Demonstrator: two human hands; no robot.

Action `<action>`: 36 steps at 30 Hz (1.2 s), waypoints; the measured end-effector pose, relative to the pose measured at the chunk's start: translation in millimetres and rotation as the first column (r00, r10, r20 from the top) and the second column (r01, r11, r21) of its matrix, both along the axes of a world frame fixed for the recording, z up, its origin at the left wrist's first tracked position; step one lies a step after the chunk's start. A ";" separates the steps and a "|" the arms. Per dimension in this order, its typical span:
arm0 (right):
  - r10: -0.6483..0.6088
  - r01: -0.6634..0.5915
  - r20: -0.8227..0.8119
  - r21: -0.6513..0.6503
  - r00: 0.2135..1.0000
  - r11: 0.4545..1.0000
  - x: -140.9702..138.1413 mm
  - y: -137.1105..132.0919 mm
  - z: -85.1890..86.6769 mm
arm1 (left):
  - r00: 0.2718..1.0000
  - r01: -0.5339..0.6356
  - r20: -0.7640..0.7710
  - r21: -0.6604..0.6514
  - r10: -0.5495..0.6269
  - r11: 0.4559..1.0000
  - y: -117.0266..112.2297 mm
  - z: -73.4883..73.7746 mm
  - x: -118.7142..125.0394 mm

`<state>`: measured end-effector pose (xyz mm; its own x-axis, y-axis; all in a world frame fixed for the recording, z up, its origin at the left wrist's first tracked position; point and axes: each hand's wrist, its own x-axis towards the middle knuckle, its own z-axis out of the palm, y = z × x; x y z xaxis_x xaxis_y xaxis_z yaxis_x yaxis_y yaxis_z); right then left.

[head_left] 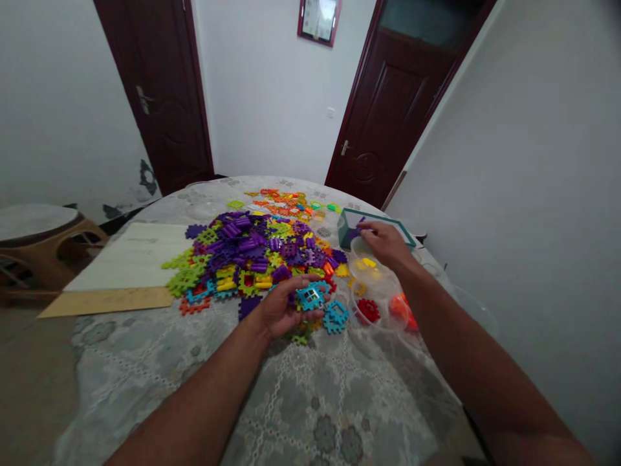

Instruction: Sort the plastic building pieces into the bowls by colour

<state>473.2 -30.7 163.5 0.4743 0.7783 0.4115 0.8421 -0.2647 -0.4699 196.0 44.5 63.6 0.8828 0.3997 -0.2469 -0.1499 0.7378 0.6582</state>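
My left hand [282, 307], palm up at the front of the pile, has its fingers curled round a blue notched building piece [310, 296] with a window grid. Below it on the cloth lie more blue pieces [336, 316]. Over the near side of a green-edged box [407, 234], my right hand [385, 242] pinches a small purple piece [360, 222] at its fingertips. More purple shows inside the box beneath those fingers. A big heap of purple, lime, yellow and blue building pieces [247, 243] fills the table's middle.
Clear round tubs stand at the right, holding yellow pieces [366, 264], red pieces [369, 310] and orange pieces [403, 312]. Orange pieces [284, 204] lie at the back. A cardboard sheet [130, 259] lies on the tablecloth [301, 401]. A stool [43, 239] stands left.
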 end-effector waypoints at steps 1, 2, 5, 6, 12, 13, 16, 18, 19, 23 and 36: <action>-0.067 0.066 0.025 0.012 0.997 0.998 14.7 4.4 2.9 | 1.000 -0.028 -0.006 -0.030 0.028 0.999 1.3 -0.7 0.9; -0.115 0.114 0.045 0.027 0.992 0.993 26.6 7.4 5.3 | 0.999 -0.049 -0.011 -0.053 0.049 0.997 2.2 -1.0 1.8; -0.170 0.166 0.078 0.060 0.982 0.984 38.4 7.1 8.0 | 0.997 -0.077 -0.010 -0.098 0.077 0.992 3.3 0.7 3.4; -0.163 0.158 0.090 0.067 0.982 0.985 33.4 3.7 6.9 | 0.997 -0.082 -0.006 -0.113 0.082 0.990 3.2 1.8 3.6; 0.420 -0.439 0.224 0.039 0.879 0.898 -71.2 -40.3 -26.4 | 0.995 -0.086 0.043 -0.186 0.095 0.979 1.8 4.7 4.6; 0.481 -0.499 0.245 0.018 0.842 0.866 -92.5 -47.6 -35.0 | 0.993 -0.090 0.058 -0.193 0.102 0.977 1.9 4.1 5.3; 0.495 -0.486 0.275 -0.105 0.824 0.868 -142.4 -59.3 -59.5 | 0.987 -0.111 0.088 -0.211 0.132 0.971 3.1 2.2 7.9; 0.439 -0.417 0.282 -0.135 0.853 0.899 -159.3 -58.2 -71.3 | 0.988 -0.112 0.081 -0.214 0.132 0.970 4.8 1.4 9.4; 0.413 -0.390 0.286 -0.136 0.865 0.911 -163.2 -56.3 -75.4 | 0.988 -0.115 0.073 -0.210 0.133 0.971 5.7 1.2 9.8; 0.372 -0.347 0.300 -0.135 0.878 0.928 -163.2 -51.2 -81.6 | 0.990 -0.127 0.037 -0.182 0.136 0.975 8.8 0.9 10.0; 0.344 -0.324 0.338 -0.116 0.876 0.939 -146.2 -63.0 -97.1 | 1.000 0.019 0.020 -0.079 -0.017 0.997 5.4 5.8 6.6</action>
